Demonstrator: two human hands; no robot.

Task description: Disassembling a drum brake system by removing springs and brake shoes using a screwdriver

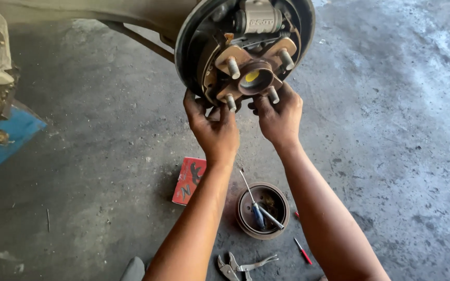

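**Both hands at the lower edge of an exposed drum brake**

The brake assembly (246, 57) is seen bolted to the car, raised above the concrete floor (391, 130), with its drum removed. A round backing plate (186, 52) carries the shoes, and a hub (254, 77) with four studs stands out at the centre. The left hand (213, 125) is pressed against the lower left of the assembly, fingers curled around the bottom of a shoe; the right hand (278, 117) is closed on the lower right, just under a stud. What exactly is pinched between the fingertips cannot be told, since the hub hides it; it may be a spring or the shoe ends.

The parts are judged to be stiff steel, heavy for their size, dusty and possibly greasy, so a slippery grip is to be expected. Springs would be held under tension and could snap loose. The shoes are best taken by their rims, not by the lining face.

On the floor below, the drum (262, 211) lies open side up and is used as a tray: a screwdriver (251, 195) and a second thin tool are laid in it. Pliers (238, 266) lie near, a red-handled tool (303, 251) just beside, and a red box (189, 180) to the left.
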